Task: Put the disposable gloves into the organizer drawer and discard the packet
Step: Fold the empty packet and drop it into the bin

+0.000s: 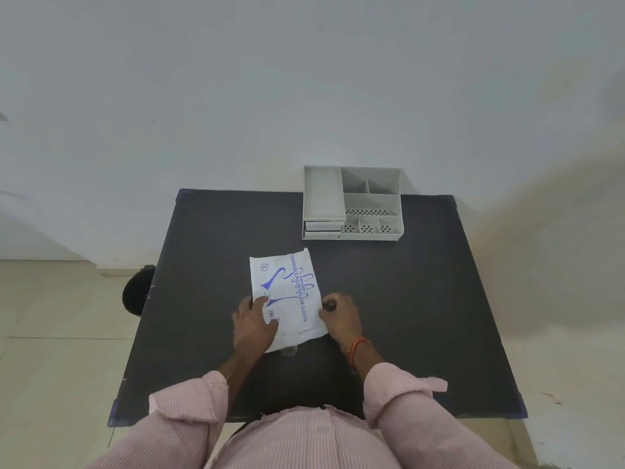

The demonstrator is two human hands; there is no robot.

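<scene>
A white packet of disposable gloves (291, 292) with blue print lies flat on the black table (406, 299), near its middle. My left hand (253, 321) rests on the packet's near left part, fingers spread and pressing down. My right hand (340, 314) pinches the packet's right edge with curled fingers. The grey organizer (353, 203) stands at the table's far edge, with its drawer (323, 226) at the lower left front, shut. No loose gloves are visible outside the packet.
The organizer has several open compartments on its right side. A dark round stool (137, 289) stands on the floor off the table's left edge. A white wall runs behind the table.
</scene>
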